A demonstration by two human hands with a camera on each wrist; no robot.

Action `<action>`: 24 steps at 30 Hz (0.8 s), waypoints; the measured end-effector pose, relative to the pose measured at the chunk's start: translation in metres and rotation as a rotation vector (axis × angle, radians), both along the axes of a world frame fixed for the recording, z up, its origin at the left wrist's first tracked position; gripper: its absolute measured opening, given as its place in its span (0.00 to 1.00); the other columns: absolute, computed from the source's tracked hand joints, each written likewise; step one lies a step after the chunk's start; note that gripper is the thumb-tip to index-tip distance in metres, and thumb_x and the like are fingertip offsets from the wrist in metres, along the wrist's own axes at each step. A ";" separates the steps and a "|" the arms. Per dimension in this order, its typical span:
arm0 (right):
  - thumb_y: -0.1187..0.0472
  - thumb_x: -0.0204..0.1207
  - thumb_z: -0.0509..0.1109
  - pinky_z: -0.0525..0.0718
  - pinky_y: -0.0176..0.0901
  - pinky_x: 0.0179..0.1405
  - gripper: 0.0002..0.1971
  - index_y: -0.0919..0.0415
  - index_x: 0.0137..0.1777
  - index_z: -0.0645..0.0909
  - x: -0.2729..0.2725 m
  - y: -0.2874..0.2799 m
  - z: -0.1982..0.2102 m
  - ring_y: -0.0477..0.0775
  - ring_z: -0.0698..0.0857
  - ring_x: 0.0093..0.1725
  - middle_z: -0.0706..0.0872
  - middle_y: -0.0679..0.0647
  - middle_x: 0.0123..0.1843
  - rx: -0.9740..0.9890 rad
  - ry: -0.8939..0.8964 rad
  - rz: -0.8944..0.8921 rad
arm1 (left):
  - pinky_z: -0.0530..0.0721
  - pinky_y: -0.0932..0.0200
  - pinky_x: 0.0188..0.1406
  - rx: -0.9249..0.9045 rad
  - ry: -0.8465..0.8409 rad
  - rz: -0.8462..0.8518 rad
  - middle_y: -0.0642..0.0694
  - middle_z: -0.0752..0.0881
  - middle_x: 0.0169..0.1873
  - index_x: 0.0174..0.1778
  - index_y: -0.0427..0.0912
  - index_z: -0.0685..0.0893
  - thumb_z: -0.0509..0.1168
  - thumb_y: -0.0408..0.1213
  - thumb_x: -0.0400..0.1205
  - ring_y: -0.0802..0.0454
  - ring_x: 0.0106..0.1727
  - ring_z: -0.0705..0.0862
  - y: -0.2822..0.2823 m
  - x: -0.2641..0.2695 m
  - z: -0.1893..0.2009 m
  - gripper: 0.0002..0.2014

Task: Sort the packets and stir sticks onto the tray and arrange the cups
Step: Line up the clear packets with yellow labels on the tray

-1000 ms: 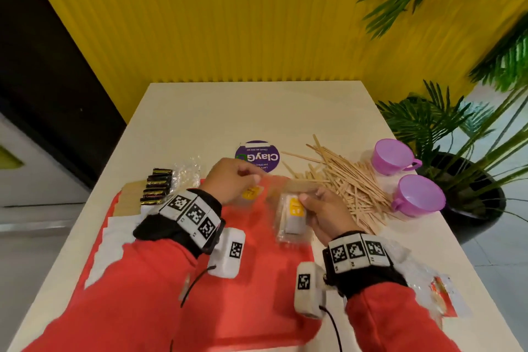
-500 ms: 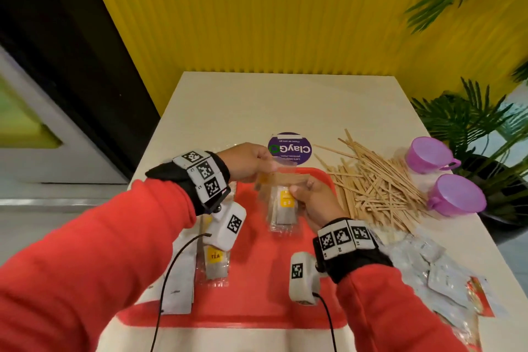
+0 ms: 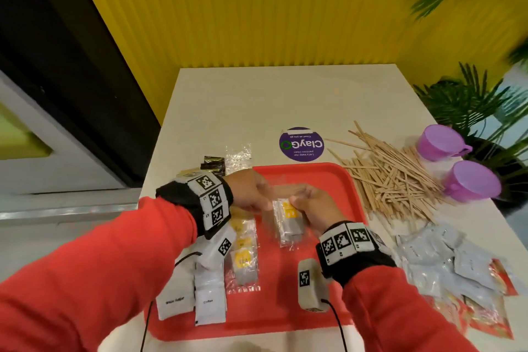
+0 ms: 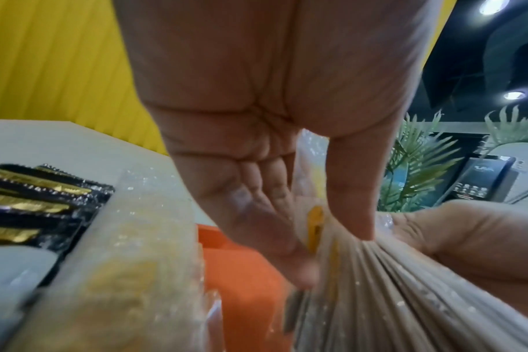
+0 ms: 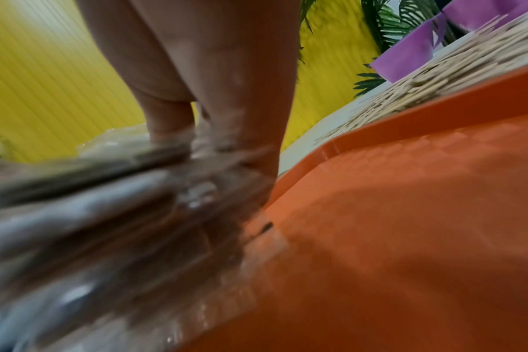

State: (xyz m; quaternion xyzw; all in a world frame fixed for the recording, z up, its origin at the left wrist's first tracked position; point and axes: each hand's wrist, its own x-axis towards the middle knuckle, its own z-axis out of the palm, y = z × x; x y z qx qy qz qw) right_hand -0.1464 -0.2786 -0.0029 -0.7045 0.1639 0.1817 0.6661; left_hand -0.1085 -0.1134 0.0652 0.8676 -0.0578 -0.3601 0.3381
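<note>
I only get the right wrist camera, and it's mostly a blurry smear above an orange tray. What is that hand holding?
Observer: The right hand grips a clear tea pack with yellow tags, held over the tray.
Visitor: Is the other hand doing anything?
Observer: Yes. The left hand pinches the same pack at its far end, thumb on one side and fingers on the other.
Visitor: Is anything lying on the tray?
Observer: A second tea pack and white sachets lie along its left side.
</note>
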 end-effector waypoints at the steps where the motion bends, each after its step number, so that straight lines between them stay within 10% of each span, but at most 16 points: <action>1: 0.69 0.73 0.67 0.79 0.57 0.48 0.05 0.63 0.47 0.80 -0.003 0.001 0.000 0.63 0.81 0.43 0.84 0.63 0.45 -0.001 0.016 0.004 | 0.79 0.70 0.29 0.048 -0.033 -0.026 0.53 0.81 0.37 0.58 0.41 0.80 0.75 0.34 0.73 0.59 0.36 0.81 0.002 -0.003 -0.003 0.19; 9: 0.76 0.76 0.63 0.78 0.42 0.32 0.14 0.60 0.34 0.74 -0.027 -0.011 0.003 0.47 0.78 0.25 0.75 0.52 0.28 0.084 0.115 -0.067 | 0.79 0.47 0.59 0.582 -0.384 -0.346 0.48 0.68 0.62 0.67 0.47 0.64 0.81 0.53 0.58 0.46 0.64 0.68 0.021 -0.064 -0.034 0.46; 14: 0.77 0.78 0.61 0.81 0.39 0.27 0.16 0.60 0.33 0.72 -0.046 -0.008 0.001 0.45 0.79 0.22 0.75 0.52 0.28 0.163 0.213 -0.071 | 0.54 0.35 0.77 0.682 -0.430 -0.425 0.43 0.45 0.81 0.81 0.48 0.44 0.79 0.54 0.63 0.38 0.82 0.45 0.021 -0.080 -0.054 0.60; 17: 0.78 0.78 0.60 0.82 0.34 0.22 0.15 0.62 0.34 0.75 -0.059 0.002 -0.002 0.44 0.80 0.19 0.79 0.52 0.25 0.196 0.273 -0.044 | 0.40 0.34 0.78 0.700 -0.431 -0.439 0.44 0.34 0.82 0.82 0.45 0.34 0.77 0.54 0.66 0.39 0.81 0.32 0.022 -0.077 -0.058 0.63; 24: 0.79 0.80 0.55 0.81 0.32 0.17 0.15 0.63 0.42 0.80 -0.075 0.022 0.000 0.43 0.81 0.17 0.84 0.49 0.19 0.268 0.276 -0.061 | 0.43 0.34 0.79 0.705 -0.491 -0.404 0.45 0.35 0.82 0.82 0.42 0.34 0.76 0.60 0.64 0.41 0.82 0.32 0.027 -0.059 -0.057 0.65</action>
